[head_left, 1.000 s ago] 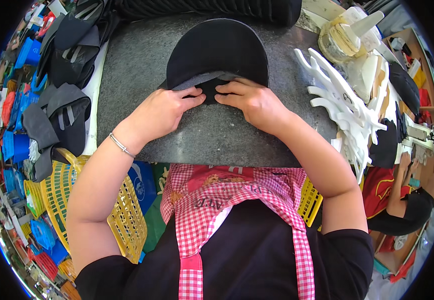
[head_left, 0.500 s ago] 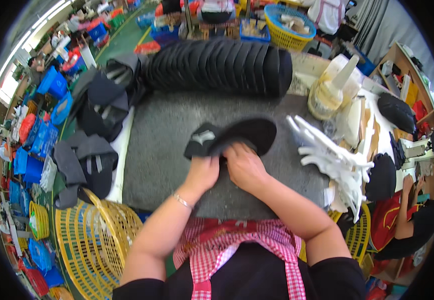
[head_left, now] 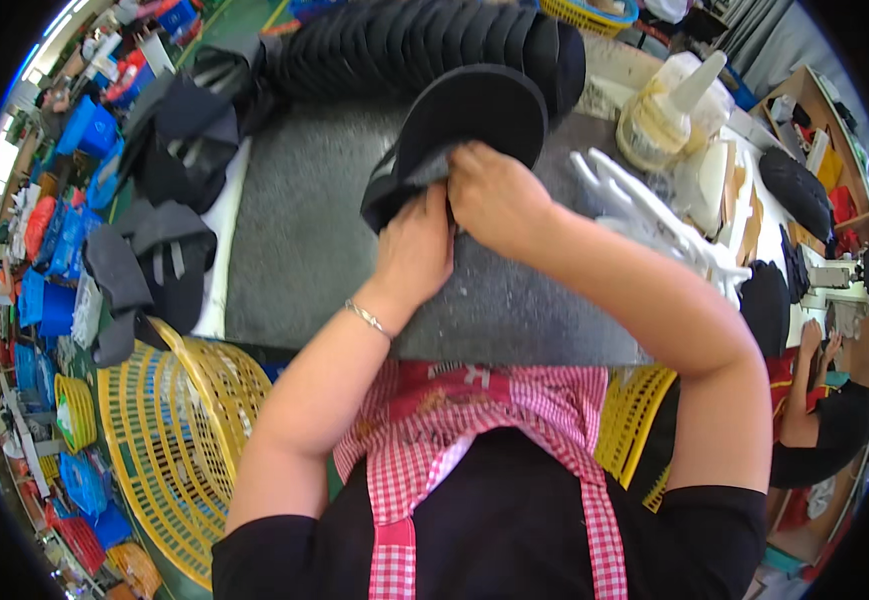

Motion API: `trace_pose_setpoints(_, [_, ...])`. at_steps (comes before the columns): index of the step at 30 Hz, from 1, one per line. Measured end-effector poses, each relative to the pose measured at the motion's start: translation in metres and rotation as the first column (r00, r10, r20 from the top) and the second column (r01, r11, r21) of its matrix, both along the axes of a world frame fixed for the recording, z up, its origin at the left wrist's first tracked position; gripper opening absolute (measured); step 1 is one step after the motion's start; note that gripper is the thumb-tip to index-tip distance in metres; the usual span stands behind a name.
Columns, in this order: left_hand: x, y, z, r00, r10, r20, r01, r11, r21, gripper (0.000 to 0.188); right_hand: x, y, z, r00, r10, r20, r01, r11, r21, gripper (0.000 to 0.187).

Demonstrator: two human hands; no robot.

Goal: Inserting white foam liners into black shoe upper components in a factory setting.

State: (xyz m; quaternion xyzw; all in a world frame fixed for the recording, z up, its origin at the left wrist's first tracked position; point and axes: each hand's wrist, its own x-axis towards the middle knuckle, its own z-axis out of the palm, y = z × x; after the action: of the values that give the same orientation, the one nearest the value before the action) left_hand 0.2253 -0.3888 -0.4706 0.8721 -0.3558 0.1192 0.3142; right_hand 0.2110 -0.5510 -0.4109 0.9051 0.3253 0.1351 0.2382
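A black cap (head_left: 474,115) with a broad curved brim is held over the dark work board (head_left: 294,250), its brim tilted up and away from me. My left hand (head_left: 416,245) is closed on the cap's near edge, toward the left of the brim. Close beside it, my right hand (head_left: 494,195) pinches the edge where brim and crown meet. The fingertips of both hands are partly hidden by the cap. Beyond it lies a long row of nested black curved cap pieces (head_left: 354,55), which the brim partly overlaps.
Dark cloth pieces (head_left: 169,255) lie along the board's left edge. A squeeze bottle (head_left: 659,120) and white branching strips (head_left: 644,210) sit to the right. Yellow baskets (head_left: 144,440) stand by the near side. A co-worker's hands (head_left: 814,340) show at far right.
Both hands have moved the cap away from me, toward the row of black pieces. The brim has swung up and now faces me more fully. The view has shifted too.
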Motion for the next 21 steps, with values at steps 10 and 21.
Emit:
trace_pose_setpoints(10, [0.000, 0.000, 0.012, 0.997, -0.033, -0.065, 0.041, 0.992, 0.117, 0.041, -0.004, -0.045, -0.024, 0.979, 0.000, -0.206, 0.104, 0.864, 0.493, 0.027])
trace_pose_setpoints(21, [0.011, 0.033, 0.000, 0.940, -0.338, 0.045, 0.317, 0.914, 0.253, 0.039, -0.044, -0.060, -0.041, 0.927, 0.079, -0.366, 0.170, 0.781, 0.601, 0.049])
